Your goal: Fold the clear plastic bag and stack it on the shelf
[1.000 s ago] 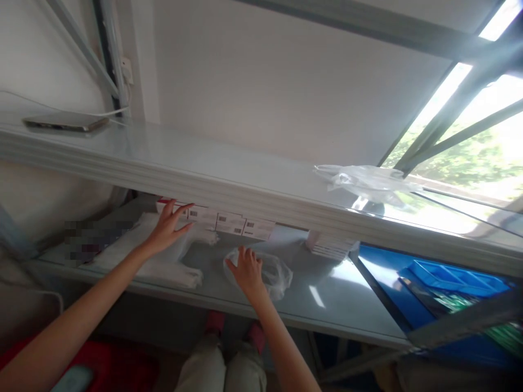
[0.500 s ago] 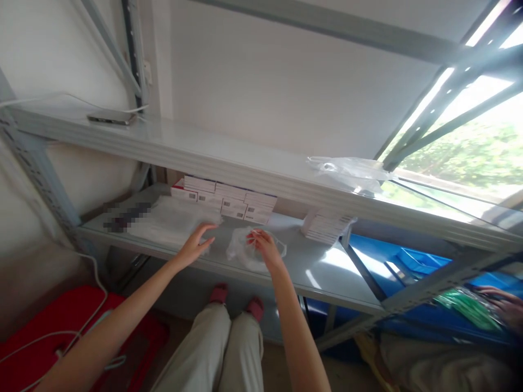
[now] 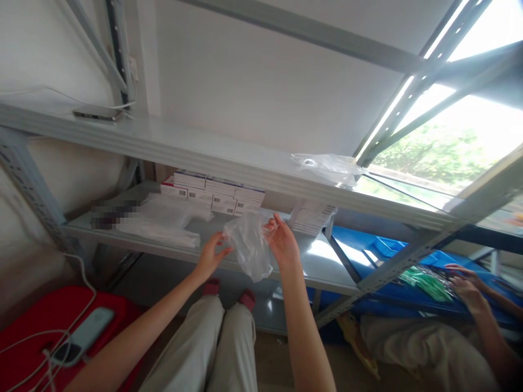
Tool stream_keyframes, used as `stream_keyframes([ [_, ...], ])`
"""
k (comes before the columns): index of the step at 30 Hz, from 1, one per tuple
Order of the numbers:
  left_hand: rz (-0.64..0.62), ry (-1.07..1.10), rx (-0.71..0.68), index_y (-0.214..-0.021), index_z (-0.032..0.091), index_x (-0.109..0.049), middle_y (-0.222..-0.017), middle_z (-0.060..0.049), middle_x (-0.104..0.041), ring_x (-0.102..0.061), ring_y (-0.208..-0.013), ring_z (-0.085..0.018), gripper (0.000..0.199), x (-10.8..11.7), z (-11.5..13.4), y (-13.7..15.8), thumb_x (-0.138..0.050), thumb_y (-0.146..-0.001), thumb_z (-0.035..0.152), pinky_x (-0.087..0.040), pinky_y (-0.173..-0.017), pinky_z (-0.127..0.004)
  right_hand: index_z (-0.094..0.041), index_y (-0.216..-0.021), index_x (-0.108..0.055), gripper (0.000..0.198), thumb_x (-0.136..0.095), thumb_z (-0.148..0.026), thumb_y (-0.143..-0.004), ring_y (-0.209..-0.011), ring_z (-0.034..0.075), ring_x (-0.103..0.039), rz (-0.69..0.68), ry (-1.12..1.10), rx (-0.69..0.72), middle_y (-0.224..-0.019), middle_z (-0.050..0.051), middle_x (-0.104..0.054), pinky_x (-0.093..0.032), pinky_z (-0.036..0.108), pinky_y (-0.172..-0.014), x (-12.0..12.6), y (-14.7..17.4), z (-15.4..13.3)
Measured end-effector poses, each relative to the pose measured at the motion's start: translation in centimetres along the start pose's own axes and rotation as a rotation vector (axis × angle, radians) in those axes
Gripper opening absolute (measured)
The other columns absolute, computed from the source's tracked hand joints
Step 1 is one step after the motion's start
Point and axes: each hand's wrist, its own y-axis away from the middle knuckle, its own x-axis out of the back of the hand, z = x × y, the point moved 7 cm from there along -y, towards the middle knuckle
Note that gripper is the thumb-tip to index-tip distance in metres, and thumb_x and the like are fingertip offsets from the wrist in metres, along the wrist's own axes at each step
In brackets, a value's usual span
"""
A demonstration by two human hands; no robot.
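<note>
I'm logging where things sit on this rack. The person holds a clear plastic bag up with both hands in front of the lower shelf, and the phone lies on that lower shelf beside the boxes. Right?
Not quite. In the head view the phone lies on the upper shelf, at its left end, not beside the boxes. The rest holds: the left hand and right hand hold the clear plastic bag up in front of the lower shelf.
</note>
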Motion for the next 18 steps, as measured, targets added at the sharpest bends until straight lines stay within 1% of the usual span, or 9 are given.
stream_keyframes([
  [2, 0.001, 0.020, -0.011, -0.104, 0.019, -0.060, -0.104, -0.007, -0.064, -0.060, -0.094, -0.021, 0.032, 0.7, 0.6, -0.5, -0.063, -0.078, 0.037, -0.048, -0.080, -0.033, -0.020, -0.083, -0.060, 0.006, -0.057, -0.015, -0.082, -0.055, 0.006, -0.055, -0.008, -0.028, -0.002, -0.066, -0.006, -0.058, -0.053, 0.021, -0.061, 0.3, 0.2, 0.0],
  [4, -0.006, 0.028, 0.010, -0.103, 0.019, -0.059, -0.090, -0.005, -0.064, -0.060, -0.082, -0.018, 0.029, 1.2, 1.0, -0.9, -0.062, -0.078, 0.032, -0.047, -0.070, -0.028, -0.019, -0.081, -0.059, 0.004, -0.058, -0.015, -0.081, -0.054, 0.006, -0.054, -0.005, -0.042, 0.019, -0.066, -0.006, -0.058, -0.052, 0.020, -0.059, 0.7, 0.3, -0.1],
  [6, -0.017, 0.033, 0.034, -0.107, 0.019, -0.058, -0.081, -0.002, -0.062, -0.058, -0.074, -0.016, 0.033, 1.3, 1.4, -1.1, -0.063, -0.076, 0.029, -0.044, -0.061, -0.024, -0.018, -0.080, -0.058, 0.004, -0.058, -0.015, -0.081, -0.054, 0.006, -0.053, 0.004, -0.045, 0.038, -0.064, -0.006, -0.057, -0.051, 0.020, -0.060, 1.0, 0.2, 0.0],
  [8, -0.063, 0.058, 0.047, -0.107, 0.019, -0.058, -0.083, -0.003, -0.062, -0.057, -0.074, -0.015, 0.033, 1.1, 1.8, -0.8, -0.062, -0.077, 0.031, -0.043, -0.056, -0.022, -0.018, -0.078, -0.057, 0.005, -0.058, -0.015, -0.081, -0.053, 0.005, -0.052, 0.021, -0.036, 0.037, -0.063, -0.007, -0.055, -0.051, 0.019, -0.060, 1.3, 0.2, 0.3],
  [10, -0.132, 0.111, 0.067, -0.104, 0.018, -0.059, -0.088, -0.005, -0.062, -0.058, -0.076, -0.016, 0.028, 0.8, 2.2, -0.3, -0.055, -0.085, 0.038, -0.044, -0.054, -0.022, -0.019, -0.077, -0.057, 0.006, -0.059, -0.016, -0.081, -0.052, 0.005, -0.051, 0.043, -0.024, 0.028, -0.061, -0.007, -0.054, -0.050, 0.018, -0.059, 1.6, 0.1, 0.6],
  [12, -0.184, 0.166, 0.094, -0.102, 0.019, -0.060, -0.094, -0.006, -0.062, -0.058, -0.079, -0.017, 0.030, 0.6, 2.3, 0.4, -0.046, -0.090, 0.042, -0.047, -0.053, -0.022, -0.020, -0.078, -0.057, 0.006, -0.059, -0.015, -0.081, -0.052, 0.005, -0.051, 0.056, -0.027, 0.026, -0.062, -0.007, -0.054, -0.051, 0.018, -0.060, 2.0, 0.1, 0.8],
  [13, -0.204, 0.179, 0.108, -0.103, 0.019, -0.060, -0.097, -0.006, -0.061, -0.058, -0.081, -0.017, 0.031, 0.6, 2.3, 0.8, -0.045, -0.091, 0.043, -0.048, -0.054, -0.022, -0.020, -0.078, -0.058, 0.006, -0.058, -0.015, -0.081, -0.052, 0.005, -0.052, 0.057, -0.035, 0.024, -0.063, -0.007, -0.055, -0.051, 0.018, -0.062, 2.2, 0.1, 1.0],
  [16, -0.226, 0.167, 0.143, -0.107, 0.020, -0.058, -0.105, -0.007, -0.061, -0.059, -0.087, -0.018, 0.033, 0.6, 1.8, 1.5, -0.059, -0.084, 0.043, -0.051, -0.055, -0.022, -0.020, -0.079, -0.058, 0.008, -0.057, -0.012, -0.080, -0.053, 0.005, -0.052, 0.061, -0.061, 0.015, -0.064, -0.007, -0.056, -0.053, 0.020, -0.069, 2.7, 0.1, 1.2],
  [18, -0.200, 0.163, 0.174, -0.104, 0.019, -0.059, -0.103, -0.008, -0.062, -0.059, -0.087, -0.020, 0.037, 0.6, 1.2, 1.6, -0.066, -0.077, 0.043, -0.052, -0.055, -0.023, -0.020, -0.079, -0.059, 0.008, -0.058, -0.012, -0.079, -0.052, 0.004, -0.052, 0.069, -0.062, 0.014, -0.064, -0.007, -0.056, -0.053, 0.021, -0.071, 3.0, 0.1, 1.3],
])
